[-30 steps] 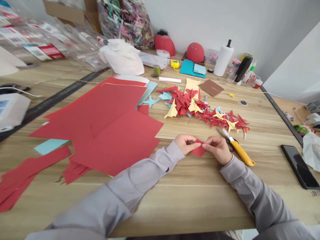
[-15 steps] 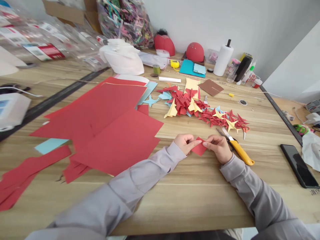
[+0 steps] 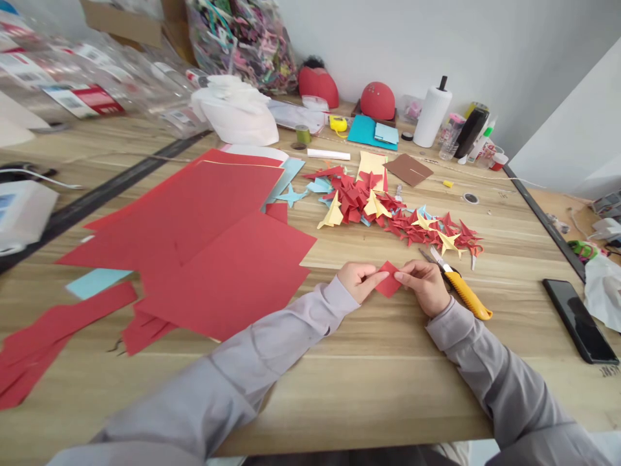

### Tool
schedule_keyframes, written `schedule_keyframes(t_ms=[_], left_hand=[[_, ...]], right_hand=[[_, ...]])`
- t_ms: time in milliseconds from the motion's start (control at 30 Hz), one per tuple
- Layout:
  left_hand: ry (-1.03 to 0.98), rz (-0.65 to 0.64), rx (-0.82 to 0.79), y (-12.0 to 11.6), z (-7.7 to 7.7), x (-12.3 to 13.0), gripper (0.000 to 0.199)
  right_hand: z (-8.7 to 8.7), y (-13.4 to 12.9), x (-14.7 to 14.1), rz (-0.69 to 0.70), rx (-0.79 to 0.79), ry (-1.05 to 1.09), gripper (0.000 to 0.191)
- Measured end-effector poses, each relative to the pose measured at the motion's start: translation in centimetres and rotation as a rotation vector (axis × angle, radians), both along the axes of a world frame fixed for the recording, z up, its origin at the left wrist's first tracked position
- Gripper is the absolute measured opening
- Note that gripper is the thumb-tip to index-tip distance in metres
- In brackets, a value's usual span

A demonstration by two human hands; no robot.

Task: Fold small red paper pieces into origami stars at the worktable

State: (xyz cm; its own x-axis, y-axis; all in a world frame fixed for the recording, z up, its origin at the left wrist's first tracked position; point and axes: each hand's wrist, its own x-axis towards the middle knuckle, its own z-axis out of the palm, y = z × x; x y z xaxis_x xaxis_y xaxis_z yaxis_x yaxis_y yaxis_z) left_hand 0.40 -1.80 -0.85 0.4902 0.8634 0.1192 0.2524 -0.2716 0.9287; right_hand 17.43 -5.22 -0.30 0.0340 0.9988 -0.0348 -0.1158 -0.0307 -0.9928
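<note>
Between my two hands is a small red paper square (image 3: 389, 281), turned so a corner points toward me. My left hand (image 3: 358, 280) pinches its left corner between thumb and fingers. On the opposite corner, my right hand (image 3: 425, 283) has a similar pinch. Just right of my right hand lies a yellow utility knife (image 3: 466, 294), partly over dark-handled scissors whose rest is hidden. Beyond my hands a pile of folded red paper stars (image 3: 356, 199) is mixed with yellow and light blue ones.
Large red paper sheets (image 3: 233, 272) cover the table on my left, with red strips (image 3: 63, 323) beside them. A black phone (image 3: 579, 320) lies at the right. Farther back are a brown card (image 3: 409, 169), a white bottle (image 3: 433, 116) and a yellow tape measure (image 3: 338, 123).
Both hands keep hold of the red paper square. It has shifted slightly away from me, and more of its upper part shows between my fingers.
</note>
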Motion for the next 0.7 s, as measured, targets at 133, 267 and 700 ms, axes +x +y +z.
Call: schedule_keyframes(t_ms=[133,267,700], left_hand=[[-0.001,0.039,0.047,0.07,-0.07,-0.03,0.053],[-0.023,0.058,-0.089,-0.11,0.19,-0.06,0.055],[-0.282,-0.002,-0.294,0.36,-0.24,0.07,0.042]], right_hand=[[0.03,-0.04,-0.05,0.002,0.002,-0.023,0.023],[-0.12,0.01,0.06,-0.008,0.003,-0.004,0.022],[0.07,-0.19,-0.13,0.085,0.038,-0.059,0.019]])
